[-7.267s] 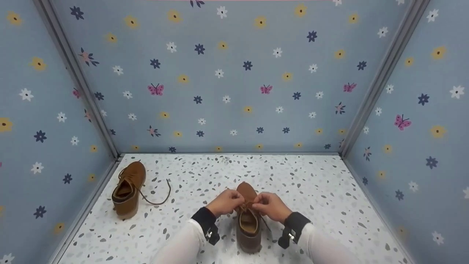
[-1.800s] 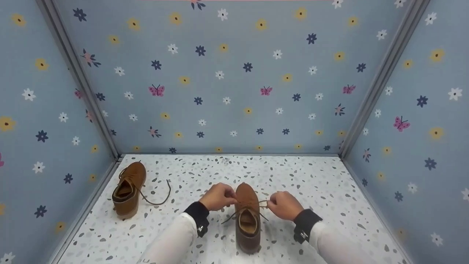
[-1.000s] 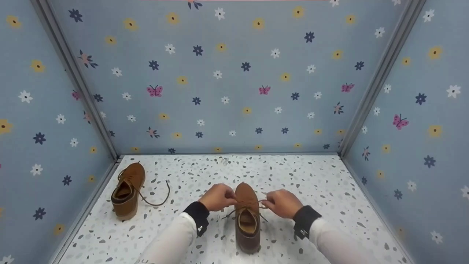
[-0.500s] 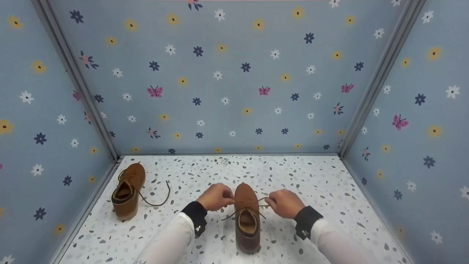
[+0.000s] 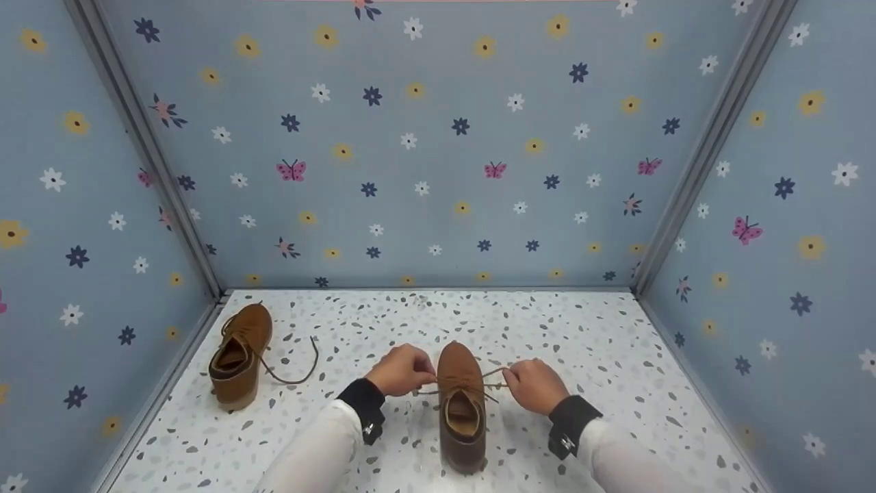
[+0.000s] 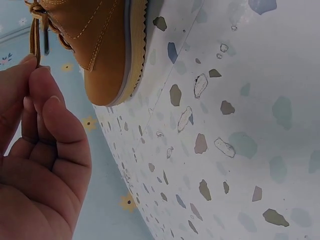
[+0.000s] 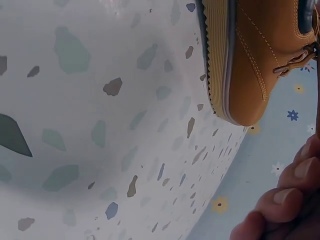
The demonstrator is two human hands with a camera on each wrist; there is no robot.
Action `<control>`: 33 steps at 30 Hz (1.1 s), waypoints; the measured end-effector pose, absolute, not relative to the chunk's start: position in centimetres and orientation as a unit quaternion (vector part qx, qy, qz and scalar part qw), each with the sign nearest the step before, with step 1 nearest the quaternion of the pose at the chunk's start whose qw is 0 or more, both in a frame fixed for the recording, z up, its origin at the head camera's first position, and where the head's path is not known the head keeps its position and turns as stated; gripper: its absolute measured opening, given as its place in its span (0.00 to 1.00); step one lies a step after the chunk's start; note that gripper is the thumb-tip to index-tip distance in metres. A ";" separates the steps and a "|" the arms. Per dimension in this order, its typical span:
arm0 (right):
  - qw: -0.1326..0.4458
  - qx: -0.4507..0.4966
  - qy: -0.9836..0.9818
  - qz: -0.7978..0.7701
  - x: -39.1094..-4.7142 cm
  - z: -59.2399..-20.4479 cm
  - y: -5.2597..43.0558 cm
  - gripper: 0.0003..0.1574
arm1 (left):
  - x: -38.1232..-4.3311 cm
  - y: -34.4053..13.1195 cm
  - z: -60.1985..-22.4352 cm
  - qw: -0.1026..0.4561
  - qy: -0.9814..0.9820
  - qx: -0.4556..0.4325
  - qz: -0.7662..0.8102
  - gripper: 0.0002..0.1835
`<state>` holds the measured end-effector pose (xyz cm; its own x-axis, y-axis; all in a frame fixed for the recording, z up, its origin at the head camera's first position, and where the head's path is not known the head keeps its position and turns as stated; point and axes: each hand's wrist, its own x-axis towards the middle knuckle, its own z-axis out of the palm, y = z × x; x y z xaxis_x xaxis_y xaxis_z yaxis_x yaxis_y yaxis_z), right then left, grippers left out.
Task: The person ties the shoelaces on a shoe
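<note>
A brown lace-up shoe [image 5: 462, 438] stands upright on the speckled surface in the head view, toe pointing away. My left hand [image 5: 402, 371] is at its left side, pinching a shoelace loop [image 6: 34, 42] between thumb and forefinger in the left wrist view. On the other side my right hand [image 5: 537, 387] holds a lace loop [image 5: 494, 378] stretched out from the shoe. The laces cross in a knot [image 6: 37, 9] over the tongue, and a loose tail sticks out on each side. In the right wrist view only curled fingers [image 7: 287, 200] show at the edge; their grip is out of frame.
A matching brown shoe [image 5: 239, 356] stands at the left wall, one long lace [image 5: 301, 378] trailing right across the white speckled surface [image 5: 582, 329]. Blue flowered panels [image 5: 438, 205] enclose the left, back and right sides.
Earlier both hands were together over the laces. They have since spread to either side, each drawing a loop outward. Lately the right hand moved slightly outward, and the left lace tail swung forward.
</note>
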<state>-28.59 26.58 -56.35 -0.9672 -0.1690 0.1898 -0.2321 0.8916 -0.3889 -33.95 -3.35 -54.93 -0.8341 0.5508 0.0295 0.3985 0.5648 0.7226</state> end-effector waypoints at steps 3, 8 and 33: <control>0.074 0.094 -0.970 0.213 -28.4 -56.6 26.6 0.33 | -33.9 -3.4 -55.1 0.097 0.880 0.273 0.376 0.05; 0.072 0.088 -0.972 0.208 -28.4 -57.1 26.7 0.32 | -34.0 -3.9 -55.5 0.089 0.878 0.283 0.376 0.05; 0.074 0.029 -0.960 0.268 -28.4 -58.7 27.4 0.31 | -33.3 -6.0 -57.9 0.106 0.830 0.259 0.483 0.04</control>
<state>-28.45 27.42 -58.68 -0.9875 -0.0163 0.1568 -0.0950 0.8551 -0.5098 -33.27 -5.96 -57.94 -0.8436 0.5320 0.0737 0.3272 0.4004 0.8560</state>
